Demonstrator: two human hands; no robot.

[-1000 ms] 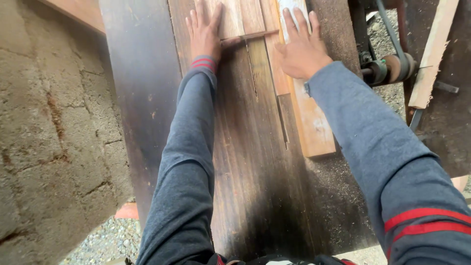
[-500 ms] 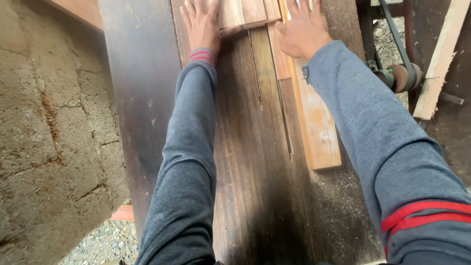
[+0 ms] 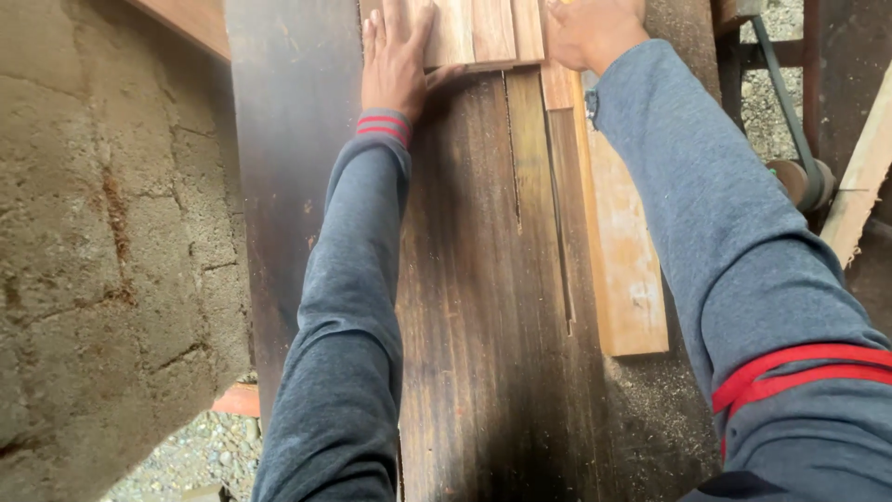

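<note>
My left hand (image 3: 396,61) lies flat on the near left corner of a light wooden board (image 3: 483,30) at the far end of the dark saw table (image 3: 474,307), thumb against the board's near edge. At the top edge of the view my right hand (image 3: 595,28) rests palm down on the far end of a pale guide plank (image 3: 624,251) beside the board; its fingers are cut off by the frame. A narrow saw slot (image 3: 511,158) runs along the table just near of the board. No blade shows.
A rough concrete wall (image 3: 102,242) stands close on the left. To the right are a drive belt (image 3: 790,93) with a pulley (image 3: 801,184) and a leaning pale wooden strip (image 3: 864,177). Sawdust lies on the table's right side. Gravel shows below.
Both hands and the board have slid farther away along the table. The view has shifted, so the right hand's fingers now leave the top of the frame.
</note>
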